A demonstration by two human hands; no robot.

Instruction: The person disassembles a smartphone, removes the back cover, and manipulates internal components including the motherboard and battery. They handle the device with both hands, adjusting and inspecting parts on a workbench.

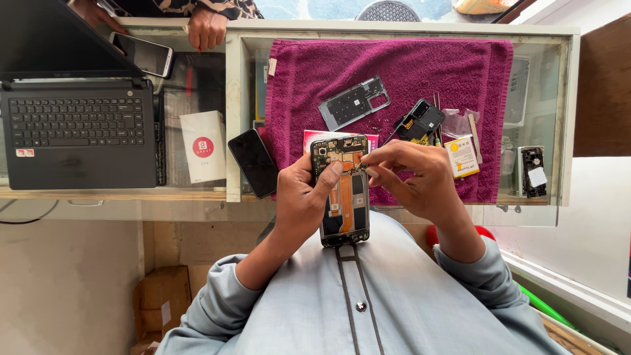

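My left hand (301, 197) grips an opened phone (342, 197) with its back off, its circuit board and orange flex cable showing. The thumb rests on the board's upper part. My right hand (414, 176) pinches something very small at the phone's upper right edge; what it is cannot be told. Both hands hover over the near edge of a magenta towel (460, 72) spread on a glass counter.
On the towel lie a grey phone frame (353, 102), a black part (420, 121), a yellow-white battery (462, 156) and thin tools. A black phone (254, 162) and white box (204, 145) sit left, by a laptop (79, 131). Another person's hand (207, 27) rests near a phone (142, 54).
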